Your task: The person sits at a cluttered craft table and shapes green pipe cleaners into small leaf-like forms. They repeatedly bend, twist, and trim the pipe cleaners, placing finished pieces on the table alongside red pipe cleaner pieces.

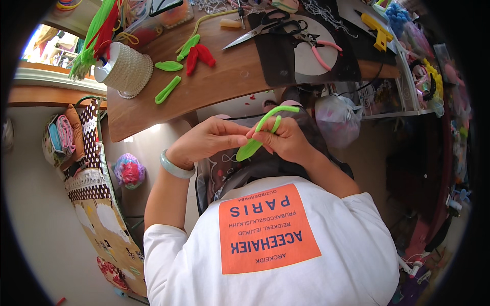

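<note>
Above my lap I hold a bright green chenille stem (248, 151), folded into a leaf-like loop with loose ends curving up. My right hand (289, 139) grips it between thumb and fingers, and the free ends stick out past them. From the other side, the thumb and fingertips of my left hand (214, 138) pinch at its middle; the exact contact is partly hidden. On the wooden table (229, 82) ahead lie a red chenille piece (200, 58), a green leaf shape (169, 66), another leaf on a stem (188, 47) and a folded green strip (168, 90).
A spool of pearl beads (128, 69) stands at the table's left. Scissors (264, 28) and pink-handled pliers (319, 48) lie on and beside a dark mat (270, 61). A yellow glue gun (377, 32) sits at right, above a hanging plastic bag (338, 118).
</note>
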The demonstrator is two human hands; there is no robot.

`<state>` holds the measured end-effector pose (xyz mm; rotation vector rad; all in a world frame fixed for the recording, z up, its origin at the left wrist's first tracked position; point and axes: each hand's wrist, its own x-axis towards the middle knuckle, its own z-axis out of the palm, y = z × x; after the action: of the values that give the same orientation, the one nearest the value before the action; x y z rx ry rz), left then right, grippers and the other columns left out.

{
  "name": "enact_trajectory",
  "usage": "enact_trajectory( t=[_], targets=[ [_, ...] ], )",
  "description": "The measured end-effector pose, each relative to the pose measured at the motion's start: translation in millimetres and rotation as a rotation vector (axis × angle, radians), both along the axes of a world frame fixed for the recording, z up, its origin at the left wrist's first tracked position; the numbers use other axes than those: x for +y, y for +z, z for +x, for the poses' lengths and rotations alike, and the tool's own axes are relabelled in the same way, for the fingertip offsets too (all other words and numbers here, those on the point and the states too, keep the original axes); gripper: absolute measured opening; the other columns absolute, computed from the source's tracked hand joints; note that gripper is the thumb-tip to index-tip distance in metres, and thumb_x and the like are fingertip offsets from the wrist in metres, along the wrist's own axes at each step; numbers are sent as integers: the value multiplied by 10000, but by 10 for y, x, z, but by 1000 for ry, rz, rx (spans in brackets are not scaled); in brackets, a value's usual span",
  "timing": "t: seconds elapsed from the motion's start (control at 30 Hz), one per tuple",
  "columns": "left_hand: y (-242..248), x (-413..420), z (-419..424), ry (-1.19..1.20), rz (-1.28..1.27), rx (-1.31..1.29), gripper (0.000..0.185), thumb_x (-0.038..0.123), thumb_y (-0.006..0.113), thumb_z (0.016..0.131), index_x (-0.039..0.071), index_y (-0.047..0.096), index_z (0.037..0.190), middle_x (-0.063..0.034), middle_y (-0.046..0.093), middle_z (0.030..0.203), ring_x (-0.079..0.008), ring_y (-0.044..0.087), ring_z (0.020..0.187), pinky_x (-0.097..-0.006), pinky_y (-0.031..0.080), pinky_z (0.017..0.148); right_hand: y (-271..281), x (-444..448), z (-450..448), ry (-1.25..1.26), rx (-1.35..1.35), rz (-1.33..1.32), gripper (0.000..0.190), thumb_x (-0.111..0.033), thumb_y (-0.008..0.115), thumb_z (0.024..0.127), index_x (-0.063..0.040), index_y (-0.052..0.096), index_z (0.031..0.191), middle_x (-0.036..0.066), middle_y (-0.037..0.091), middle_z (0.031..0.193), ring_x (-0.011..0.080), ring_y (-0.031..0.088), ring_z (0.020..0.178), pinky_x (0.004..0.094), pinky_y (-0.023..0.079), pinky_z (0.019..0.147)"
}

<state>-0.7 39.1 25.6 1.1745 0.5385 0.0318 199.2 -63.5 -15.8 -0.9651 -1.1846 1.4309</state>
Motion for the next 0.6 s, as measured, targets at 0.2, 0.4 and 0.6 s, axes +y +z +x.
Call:
enact_trajectory(
  t=[0.2,0.4,0.6],
  targets=[
    [68,24,206,-148,95,136,243,115,670,890,-50,670,1068,-50,702,950,-57,602,845,-200,474,768,-47,-58,-39,-63,19,141,89,-38,583,937,11,652,962,52,650,785,69,555,639,199,440,559],
    [-33,-77,234,-125,29,191,188,119,656,894,-36,692,995,-57,712,818,-45,597,751,-192,465,687,-169,-72,-19,-55,-24,283,128,1,568,930,15,624,1044,99,694,950,117,632,795,238,525,717],
    [-25,-131,210,-60,70,207,189,140,661,897,-34,713,948,-82,713,806,-88,640,732,-199,467,656,-27,-32,126,-45,-7,-7,352,-107,635,912,-3,554,1238,26,631,812,67,579,712,189,465,650]
  ],
)
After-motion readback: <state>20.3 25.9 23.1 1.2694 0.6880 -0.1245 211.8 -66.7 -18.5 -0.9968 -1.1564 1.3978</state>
